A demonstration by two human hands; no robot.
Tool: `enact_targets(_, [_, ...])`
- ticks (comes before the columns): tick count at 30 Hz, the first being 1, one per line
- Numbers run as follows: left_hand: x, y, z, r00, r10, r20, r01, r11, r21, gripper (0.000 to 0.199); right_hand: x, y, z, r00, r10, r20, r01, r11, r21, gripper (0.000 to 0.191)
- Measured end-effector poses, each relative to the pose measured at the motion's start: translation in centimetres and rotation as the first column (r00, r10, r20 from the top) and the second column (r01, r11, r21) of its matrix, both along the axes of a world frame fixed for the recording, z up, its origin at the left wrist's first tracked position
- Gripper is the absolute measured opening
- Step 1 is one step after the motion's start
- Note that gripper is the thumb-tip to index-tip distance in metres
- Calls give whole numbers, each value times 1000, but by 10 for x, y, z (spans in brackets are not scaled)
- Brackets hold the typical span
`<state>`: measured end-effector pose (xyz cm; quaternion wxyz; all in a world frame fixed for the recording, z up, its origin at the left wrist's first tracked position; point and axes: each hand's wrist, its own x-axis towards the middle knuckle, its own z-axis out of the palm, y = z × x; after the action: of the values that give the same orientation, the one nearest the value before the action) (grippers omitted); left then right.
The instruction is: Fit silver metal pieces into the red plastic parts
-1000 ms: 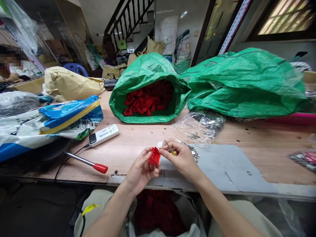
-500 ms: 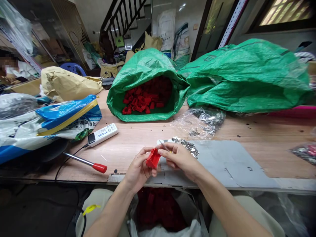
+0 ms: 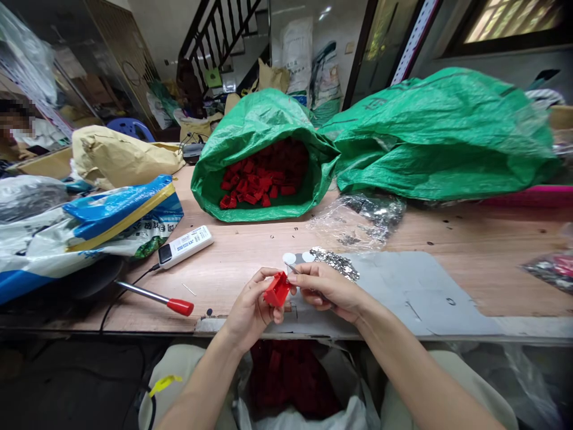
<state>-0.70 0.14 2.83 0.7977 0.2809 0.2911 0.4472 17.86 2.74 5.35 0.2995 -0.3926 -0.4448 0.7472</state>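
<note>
My left hand [image 3: 253, 307] is closed around a small red plastic housing [image 3: 277, 289], its hollow side turned up and toward the right. My right hand [image 3: 324, 286] is beside it, thumb and fingers pinched on a thin metal tool [image 3: 292, 268] whose pointed end sticks out past the fingertips. The rest of the tool is hidden in the hand, so its kind is unclear. Right fingertips meet the housing's right edge. Just behind the right hand lies a heap of small shiny metal pieces [image 3: 335, 263] on a grey mat [image 3: 403, 292].
An open green sack [image 3: 264, 119] of red parts [image 3: 253, 182] faces me; another green sack [image 3: 439, 137] lies right. A clear bag [image 3: 358, 221] holds metal pieces. Leftward are a white device [image 3: 185, 246] and a red-tipped lever [image 3: 179, 306]. Red parts fill a bag [image 3: 353, 415] below the table.
My right hand has turned slightly, and the tool's tip now points differently, lower beside the red housing. The left hand keeps its grip. The whole view has shifted a little.
</note>
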Motion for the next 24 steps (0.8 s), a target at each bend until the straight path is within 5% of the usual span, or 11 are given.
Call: enact_targets(24, [1,-1,3,1000,16,-13,-17,1000,-21,26,4,2,-2,998,51,40,-54,994,96,41])
